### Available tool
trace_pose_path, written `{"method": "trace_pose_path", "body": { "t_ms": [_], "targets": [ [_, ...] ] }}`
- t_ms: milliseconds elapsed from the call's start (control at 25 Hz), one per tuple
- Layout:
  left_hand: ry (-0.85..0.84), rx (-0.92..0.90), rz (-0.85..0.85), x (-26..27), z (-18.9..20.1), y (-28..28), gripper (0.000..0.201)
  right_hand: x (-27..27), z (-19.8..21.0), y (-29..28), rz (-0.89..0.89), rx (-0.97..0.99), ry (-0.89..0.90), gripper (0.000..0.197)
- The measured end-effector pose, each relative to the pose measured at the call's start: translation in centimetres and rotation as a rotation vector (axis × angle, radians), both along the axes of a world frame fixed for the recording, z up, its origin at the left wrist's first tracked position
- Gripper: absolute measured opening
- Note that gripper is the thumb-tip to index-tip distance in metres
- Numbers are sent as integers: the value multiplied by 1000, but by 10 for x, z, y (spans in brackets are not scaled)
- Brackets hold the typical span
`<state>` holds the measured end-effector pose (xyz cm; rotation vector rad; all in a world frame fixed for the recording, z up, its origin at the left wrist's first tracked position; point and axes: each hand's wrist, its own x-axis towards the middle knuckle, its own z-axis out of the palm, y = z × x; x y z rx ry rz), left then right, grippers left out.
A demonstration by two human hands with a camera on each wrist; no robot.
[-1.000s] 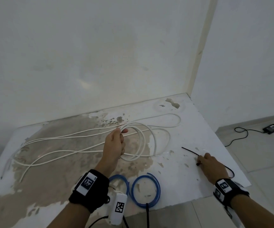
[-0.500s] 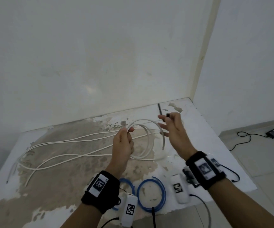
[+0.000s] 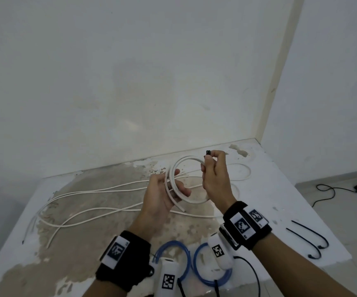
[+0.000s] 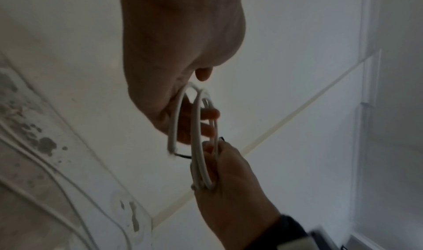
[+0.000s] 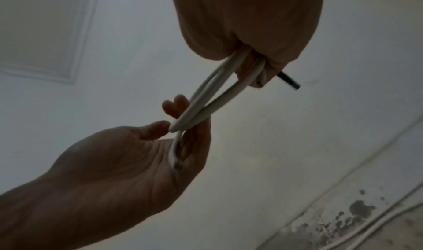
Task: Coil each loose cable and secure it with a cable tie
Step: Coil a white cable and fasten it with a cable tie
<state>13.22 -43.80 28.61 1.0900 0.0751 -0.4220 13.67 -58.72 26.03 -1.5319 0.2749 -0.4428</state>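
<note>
Blue cable coils, two in number, are seen nearest the viewer at the 6 o'clock edge of the worktop. Spare black cable ties are laid at about 4 o'clock, well apart from the hands.

Above the middle of the worktop a white cable coil of a few turns is held off the surface between both hands. The left hand is seen at the coil's 7 o'clock side, palm up, with the fingers loosely curled under the turns and the thumb closed over them. The right hand is closed round the turns at 2 o'clock, and a black cable tie is pinched in the same hand, its head showing above the fingertips. The tie is not yet looped round the bundle.

Beyond, from 9 to 12 o'clock, loose white cable is spread in long runs across the stained worktop; whether it is joined to the coil cannot be told.

The cable is judged light, smooth and springy, so that the turns would open if released. A hold is best taken where all turns lie together, with the tie passed just beside that grip.
</note>
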Motion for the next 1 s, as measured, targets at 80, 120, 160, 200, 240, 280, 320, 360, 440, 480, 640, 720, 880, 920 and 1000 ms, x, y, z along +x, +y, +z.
{"method": "trace_pose_path", "body": {
  "t_ms": [80, 120, 160, 200, 240, 280, 320, 360, 440, 480, 640, 720, 880, 920, 1000],
  "targets": [
    [30, 122, -49, 10, 9, 13, 51, -3, 3, 0, 65, -2, -11, 9],
    [28, 194, -48, 15, 13, 15, 52, -4, 3, 1, 93, 2, -16, 9],
    [3, 278, -52, 19, 16, 15, 50, -4, 3, 3, 106, 1, -21, 9],
    [-26, 347, -63, 20, 19, 11, 48, -4, 2, 6, 100, -2, -26, 9],
    [-48, 375, -73, 18, 21, 6, 45, -3, 1, 8, 71, 1, -29, 10],
    [-61, 351, -68, 15, 22, 0, 43, -2, 0, 10, 29, 18, -29, 10],
    [-60, 300, -39, 12, 22, -6, 40, -1, 0, 12, -8, 51, -27, 11],
    [-61, 258, 9, 9, 23, -11, 36, -2, 0, 16, -26, 90, -25, 11],
    [-86, 285, 105, 10, 24, -15, 32, -8, 5, 21, 11, 148, -21, 12],
    [-115, 333, 127, 11, 25, -14, 32, -12, 8, 22, 45, 161, -17, 12],
    [-169, 461, 144, 18, 26, 4, 33, -22, 20, 1, 65, -66, 24, 13],
    [-179, 501, 161, 20, 26, 13, 35, -28, 30, -18, -12, -225, 24, 10],
    [-198, 569, 201, 20, 20, 22, 36, -52, 67, -39, 44, -117, -104, 12],
    [-203, 581, 206, 19, 19, 22, 36, -59, 77, -40, 112, -35, -114, 14],
    [-211, 583, 216, 18, 17, 22, 36, -71, 91, -39, 271, 78, -53, 16]
  ]
}}
